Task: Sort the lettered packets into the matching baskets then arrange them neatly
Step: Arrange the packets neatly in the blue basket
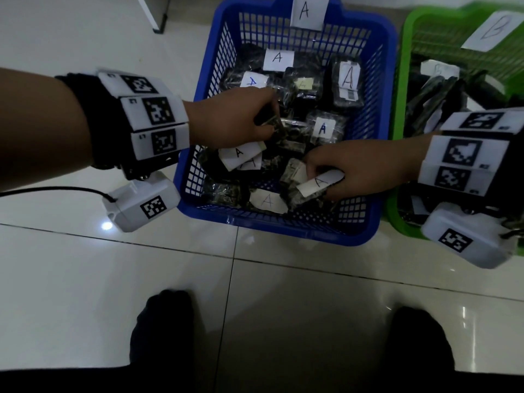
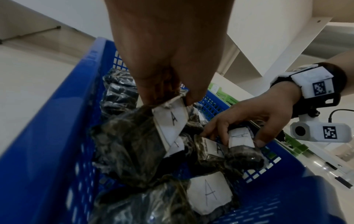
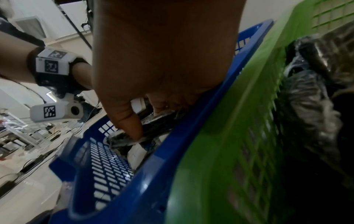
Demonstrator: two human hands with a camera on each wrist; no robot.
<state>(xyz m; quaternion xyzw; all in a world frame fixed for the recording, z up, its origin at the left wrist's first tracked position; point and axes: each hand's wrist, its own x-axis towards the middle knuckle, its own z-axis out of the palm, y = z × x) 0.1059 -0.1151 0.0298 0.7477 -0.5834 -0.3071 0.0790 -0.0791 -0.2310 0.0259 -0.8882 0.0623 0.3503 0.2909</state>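
Note:
The blue basket (image 1: 385,80) tagged A holds several dark packets with white A labels (image 1: 278,58). My left hand (image 1: 235,120) reaches into its left middle and pinches the top edge of a dark packet (image 2: 134,144) with an A label (image 2: 172,121). My right hand (image 1: 360,168) reaches in from the right and grips another A-labelled packet (image 1: 317,182) near the front; in the left wrist view its fingers (image 2: 216,124) curl over that packet's label (image 2: 240,136). The green basket (image 1: 397,131) tagged B stands at the right, with dark packets (image 1: 433,92) inside.
Both baskets sit side by side on a glossy white tiled floor (image 1: 141,279). My two dark feet (image 1: 161,330) stand just in front. A white furniture leg (image 1: 154,12) is at the far left. Cables lie on the floor (image 3: 38,160) in the right wrist view.

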